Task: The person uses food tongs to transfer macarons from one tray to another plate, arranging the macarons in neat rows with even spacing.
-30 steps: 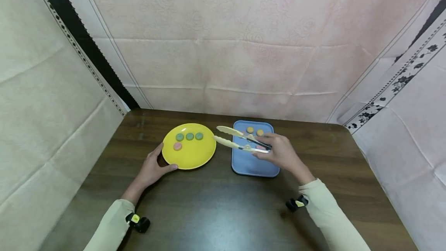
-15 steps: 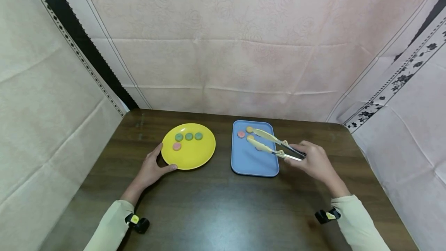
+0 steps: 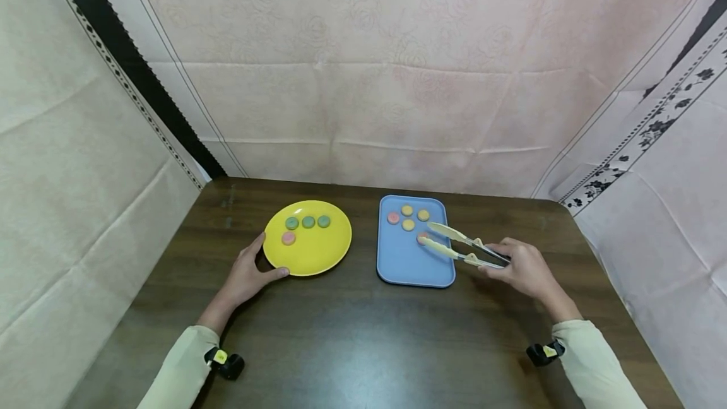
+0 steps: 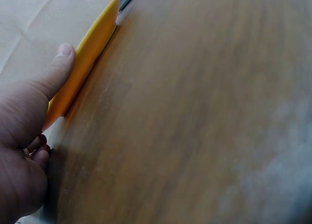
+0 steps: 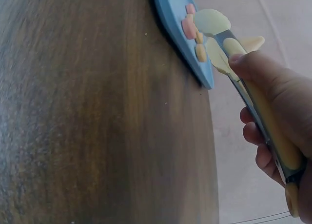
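Observation:
A round yellow plate [image 3: 307, 254] bears three green discs [image 3: 308, 222] in a row and one pink disc [image 3: 288, 238]. My left hand [image 3: 244, 279] holds its near-left rim, thumb and fingers spread along the edge. With my right hand [image 3: 525, 269] I grip metal tongs [image 3: 474, 246] with cream-coloured tips and grips. The tongs' tips are parted over the right side of a blue tray [image 3: 406, 270]. Close by the lower tip, a pink disc [image 3: 421, 238] is partly covered. Three yellow discs [image 3: 407, 225] and another pink disc [image 3: 393, 218] lie on the tray.
Plate and tray stand side by side on a dark brown wooden table [image 3: 341, 346], a gap between them. A pale patterned cloth [image 3: 363, 112] hangs behind the table's far edge, and more cloth hangs at both sides.
My right hand has drawn the tongs from between plate and tray back to the right, then slightly nearer me, over the tray's right side. The left hand and plate stay put.

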### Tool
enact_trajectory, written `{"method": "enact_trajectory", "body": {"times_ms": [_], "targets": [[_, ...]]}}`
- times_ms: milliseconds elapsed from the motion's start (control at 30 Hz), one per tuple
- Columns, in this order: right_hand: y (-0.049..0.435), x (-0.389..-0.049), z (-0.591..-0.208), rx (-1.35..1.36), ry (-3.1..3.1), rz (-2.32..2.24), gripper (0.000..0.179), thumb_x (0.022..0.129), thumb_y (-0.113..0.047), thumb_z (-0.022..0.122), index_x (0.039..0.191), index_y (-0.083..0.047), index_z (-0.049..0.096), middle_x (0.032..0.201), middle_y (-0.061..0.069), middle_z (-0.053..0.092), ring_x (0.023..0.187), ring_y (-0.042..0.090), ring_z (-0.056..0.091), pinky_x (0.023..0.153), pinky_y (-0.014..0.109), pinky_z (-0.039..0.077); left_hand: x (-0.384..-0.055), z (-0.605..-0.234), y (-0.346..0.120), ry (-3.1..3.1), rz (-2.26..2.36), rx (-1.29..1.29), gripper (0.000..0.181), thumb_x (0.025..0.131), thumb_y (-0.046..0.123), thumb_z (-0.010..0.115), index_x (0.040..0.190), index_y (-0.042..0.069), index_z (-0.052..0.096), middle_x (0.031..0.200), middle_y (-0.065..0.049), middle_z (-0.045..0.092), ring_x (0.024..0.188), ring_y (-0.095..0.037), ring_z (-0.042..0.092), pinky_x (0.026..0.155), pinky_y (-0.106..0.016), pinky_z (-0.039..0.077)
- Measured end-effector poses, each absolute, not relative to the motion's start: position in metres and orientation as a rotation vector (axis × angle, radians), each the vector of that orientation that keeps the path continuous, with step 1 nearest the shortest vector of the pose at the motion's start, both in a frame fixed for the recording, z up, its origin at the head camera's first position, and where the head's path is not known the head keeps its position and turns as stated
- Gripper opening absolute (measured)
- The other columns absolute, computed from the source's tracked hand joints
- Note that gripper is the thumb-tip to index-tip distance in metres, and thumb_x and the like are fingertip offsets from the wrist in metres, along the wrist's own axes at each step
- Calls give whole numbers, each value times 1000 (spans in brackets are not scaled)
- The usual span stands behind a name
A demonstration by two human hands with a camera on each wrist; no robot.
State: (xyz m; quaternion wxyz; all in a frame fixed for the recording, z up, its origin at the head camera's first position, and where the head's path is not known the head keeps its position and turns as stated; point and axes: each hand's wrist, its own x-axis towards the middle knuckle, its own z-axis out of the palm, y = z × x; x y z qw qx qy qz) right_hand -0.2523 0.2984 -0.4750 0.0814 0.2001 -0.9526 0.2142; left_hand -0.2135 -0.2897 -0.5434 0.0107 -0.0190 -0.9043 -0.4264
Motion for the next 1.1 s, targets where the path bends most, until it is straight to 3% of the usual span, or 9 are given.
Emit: {"method": "enact_trajectory", "body": {"times_ms": [1100], "targets": [[303,-261,-485,660,-2864,595,43,79,-28,89,114,-5,79,83,-6,60,68,11,48,59,25,41,-214,-543,-290,-2822,-1334,-51,120,81,50,85,163,0,14,167,-25,18,152,-50,15,118,-68,20]]}}
